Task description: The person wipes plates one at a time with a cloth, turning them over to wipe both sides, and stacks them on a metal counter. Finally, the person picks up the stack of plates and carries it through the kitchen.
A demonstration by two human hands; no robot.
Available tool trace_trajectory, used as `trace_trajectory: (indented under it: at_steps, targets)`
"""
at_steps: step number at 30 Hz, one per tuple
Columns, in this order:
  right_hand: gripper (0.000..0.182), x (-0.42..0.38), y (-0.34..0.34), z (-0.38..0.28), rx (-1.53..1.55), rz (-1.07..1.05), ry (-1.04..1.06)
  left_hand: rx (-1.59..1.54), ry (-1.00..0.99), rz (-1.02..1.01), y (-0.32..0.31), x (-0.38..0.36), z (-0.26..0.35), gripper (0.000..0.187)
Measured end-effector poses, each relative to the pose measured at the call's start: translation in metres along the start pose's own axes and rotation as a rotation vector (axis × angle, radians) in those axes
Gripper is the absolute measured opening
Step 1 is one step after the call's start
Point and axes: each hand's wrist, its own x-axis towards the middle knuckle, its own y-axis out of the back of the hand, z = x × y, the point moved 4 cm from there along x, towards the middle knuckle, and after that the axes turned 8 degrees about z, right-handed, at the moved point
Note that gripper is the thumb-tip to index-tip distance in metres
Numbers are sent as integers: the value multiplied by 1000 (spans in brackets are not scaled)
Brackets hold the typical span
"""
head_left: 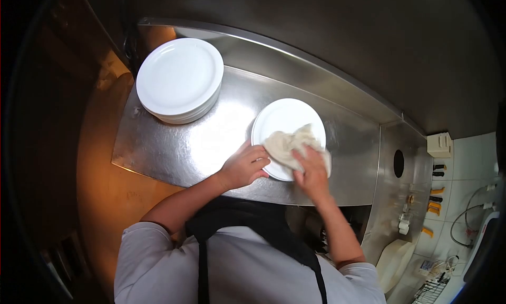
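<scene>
On the steel counter, a round white plate (287, 114) lies in front of me. My left hand (245, 167) grips the plate's left edge, its fingers bent over the rim. A crumpled off-white cloth (287, 144) is spread over the lower right part of the plate, with my right hand (311, 172) closed on it and pressing it to the surface. Part of the cloth hangs past the plate's right rim. A stack of several white plates (180, 76) stands farther left on the counter.
The steel counter (348, 162) has a raised back edge. At the right are a steel surface with a dark round hole (399, 164), a tiled wall (466, 157) with yellow and black handles, and cables. A wooden surface (121, 204) lies at the left.
</scene>
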Motion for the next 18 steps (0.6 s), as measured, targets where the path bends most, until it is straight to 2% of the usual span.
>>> trace_trajectory:
  at_steps: [2,4,6,7,9,10,11,14,15,18]
  targets:
    - [60,27,4,37,-247,76,-73,6,-67,33,4,3,1,37]
    - [55,68,-3,33,-273,184,-107,12,-82,53,1,2,-2,36]
    - [47,92,-21,4,-150,254,-89,44,-60,92,-1,1,2,35]
    - [51,89,-30,-11,25,225,-11,70,-52,116,0,1,2,35]
    - [51,64,-30,-48,196,31,124,29,44,66,-13,-23,-8,33]
    - [55,46,-21,-60,291,-8,46,4,93,43,-18,-29,-15,32]
    - [57,28,-10,-54,360,-88,-6,70,15,158,0,-13,2,30]
    - [57,1,3,19,172,-244,-151,32,-25,75,7,-8,4,27]
    - [57,13,7,36,62,-139,-139,11,-47,50,2,-17,-3,39]
    - [59,76,-1,41,-220,146,-34,-104,229,236,-11,-34,-10,63]
